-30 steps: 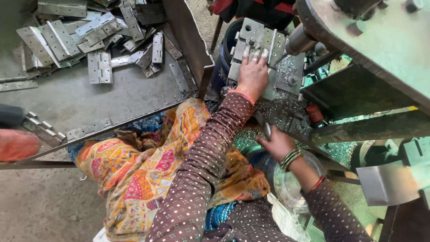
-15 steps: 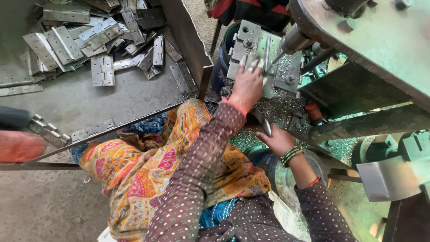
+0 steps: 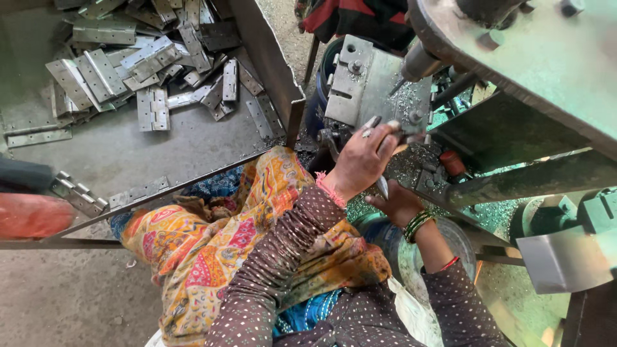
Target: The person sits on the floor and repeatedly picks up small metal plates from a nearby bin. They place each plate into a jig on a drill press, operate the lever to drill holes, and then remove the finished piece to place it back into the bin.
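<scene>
Beside the tray's edge (image 3: pixel 283 96), left hand (image 3: pixel 363 160) grips a hinge (image 3: pixel 385 125); right hand's (image 3: pixel 398 202) grip unclear.

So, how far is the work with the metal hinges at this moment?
Done: I cannot tell which hinges are finished. In hand: the left hand presses a metal piece against the grey plate under the drill bit, where metal chips lie; the right hand holds something below, mostly hidden. Left: a large heap of hinges lies in the metal tray.
</scene>
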